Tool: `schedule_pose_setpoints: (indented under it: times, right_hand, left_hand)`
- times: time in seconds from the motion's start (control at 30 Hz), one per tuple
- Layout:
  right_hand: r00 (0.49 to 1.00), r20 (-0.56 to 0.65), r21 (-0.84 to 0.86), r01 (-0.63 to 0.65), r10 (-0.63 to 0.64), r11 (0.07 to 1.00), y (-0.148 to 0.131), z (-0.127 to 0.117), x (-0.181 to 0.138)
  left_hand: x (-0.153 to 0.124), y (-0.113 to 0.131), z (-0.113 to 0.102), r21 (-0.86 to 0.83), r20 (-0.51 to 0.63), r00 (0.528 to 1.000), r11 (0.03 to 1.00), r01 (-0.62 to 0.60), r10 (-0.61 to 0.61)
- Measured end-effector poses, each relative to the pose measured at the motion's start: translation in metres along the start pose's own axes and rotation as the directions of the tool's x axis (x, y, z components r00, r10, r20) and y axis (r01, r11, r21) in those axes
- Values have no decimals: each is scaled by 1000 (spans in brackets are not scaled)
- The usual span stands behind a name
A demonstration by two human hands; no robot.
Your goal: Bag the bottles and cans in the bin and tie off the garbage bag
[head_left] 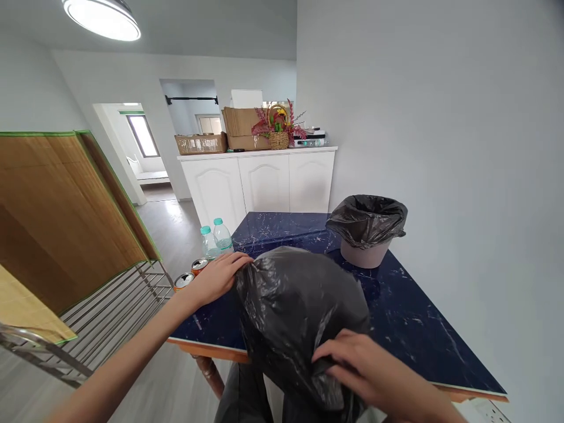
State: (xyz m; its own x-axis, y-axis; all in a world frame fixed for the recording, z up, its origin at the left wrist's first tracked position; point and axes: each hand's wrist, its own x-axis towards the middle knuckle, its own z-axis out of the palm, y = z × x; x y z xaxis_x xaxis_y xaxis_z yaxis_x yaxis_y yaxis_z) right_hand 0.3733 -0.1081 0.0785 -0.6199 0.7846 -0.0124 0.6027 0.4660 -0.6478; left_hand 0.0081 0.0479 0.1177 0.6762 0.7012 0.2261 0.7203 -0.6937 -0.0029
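Left hand (pixel 222 273), right hand (pixel 359 361), holding black bag (pixel 304 294)

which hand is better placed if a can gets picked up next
Probably the left hand: it touches the black bag on the side nearest the cans. The right hand holds a fold of the bag's near side, farther from them.

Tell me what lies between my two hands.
In the head view, a black plastic bag lies between your left hand and right hand, touching both.
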Motion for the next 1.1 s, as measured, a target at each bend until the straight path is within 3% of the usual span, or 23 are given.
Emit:
schedule_pose_setpoints:
  times: [0.07,0.13,0.17,0.27,0.33,0.4,0.47,0.53,0.63,0.73,0.8,0.9,1.0,1.1]
  right_hand:
    - [991,133,40,21,-26,999,-7,4,6]
    - [977,169,138,106,-128,985,-13,-1,8]
    - [976,104,190,171,-193,967,-13,-7,9]
    - [921,-314,141,285,-230,948,7,-27,21]
    - [870,-467,-28,161,-156,987,35,-31,40]
    - [907,-407,-198,29,-109,980,69,-20,64]
    - [952,-292,-360,-26,-87,933,100,1,87]
    - [975,-217,-438,-51,-50,898,123,25,103]
    - [983,-182,-483,-91,2,871,144,50,115]
    - [978,-204,-471,-139,46,871,160,56,120]
    - [970,-222,-445,-192,100,875,172,54,124]
    - [931,-298,-418,-324,209,849,189,54,132]
    - [874,-413,-404,-427,255,809,197,57,139]
    - [861,-481,-421,-391,164,819,194,57,136]
  left_hand:
    - [-3,-15,11,60,101,995,998,11,-17]
    - [-10,-25,17,96,170,984,995,32,-48]
    - [-14,-27,17,99,195,979,994,41,-60]
    - [-25,-12,12,28,251,967,999,46,-52]
    - [-28,13,13,-93,272,962,996,-2,27]
    - [-28,44,27,-221,240,962,972,-78,132]
    - [-24,71,55,-243,155,982,967,-71,111]
    - [-19,83,91,-208,165,985,978,-13,49]
    - [-10,69,139,-142,256,962,981,131,-91]
    - [3,31,165,-100,320,932,972,212,-170]
    - [15,7,172,-53,306,932,974,222,-196]
    - [33,-8,173,51,150,952,964,262,-267]
    - [41,13,164,-8,19,982,982,187,-187]
    - [35,48,155,-190,45,999,982,-21,30]
